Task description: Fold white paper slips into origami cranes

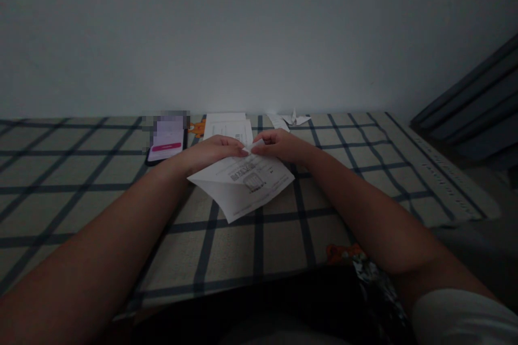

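Between my hands is a sheet of printed paper (243, 183), raised a little off the checked cloth, its pointed corners spreading toward me. My left hand (218, 148) is closed on its far edge, thumb on top. Close beside it, my right hand (277, 144) pinches the same edge, where a small piece of the paper sticks up between the fingers. The fingertips nearly meet at the middle of that edge. Just what fold lies under the fingers is hidden.
A checked cloth (251, 248) covers the table up to the wall. A phone (168, 140) leans at the left with its screen lit. Behind my hands lie white printed sheets (224, 121) and a folded paper crane (296, 118). A dark curtain (477, 81) hangs at the right.
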